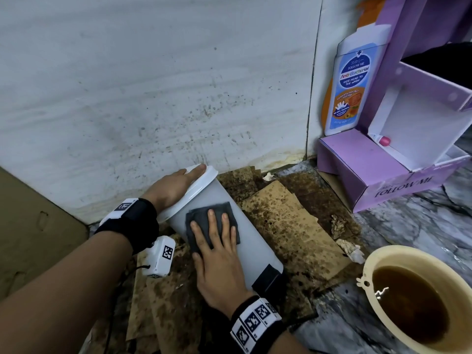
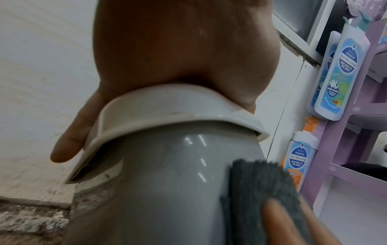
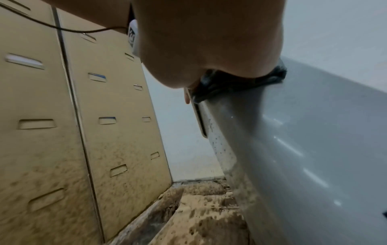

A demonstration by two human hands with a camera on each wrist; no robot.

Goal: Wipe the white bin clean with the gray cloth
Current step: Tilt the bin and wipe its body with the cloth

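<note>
The white bin [image 1: 251, 241] lies tilted on the floor, its lid [image 1: 201, 182] towards the wall. My left hand [image 1: 176, 185] rests flat on the lid with the fingers straight; the left wrist view shows its palm [image 2: 178, 49] pressed against the lid [image 2: 167, 107]. The folded gray cloth [image 1: 204, 215] lies on the bin's upper side. My right hand [image 1: 219, 256] presses it down with flat, spread fingers. In the right wrist view the cloth [image 3: 230, 82] is squeezed between my palm [image 3: 209, 41] and the bin's wall [image 3: 303, 132].
Stained cardboard sheets [image 1: 288, 226] cover the floor under the bin. A cream basin [image 1: 367, 267] of brown water stands at the near right. A purple display stand [image 1: 370, 169] with a wash bottle [image 1: 350, 85] fills the right corner. Crumpled tissues [image 1: 352, 249] lie between them.
</note>
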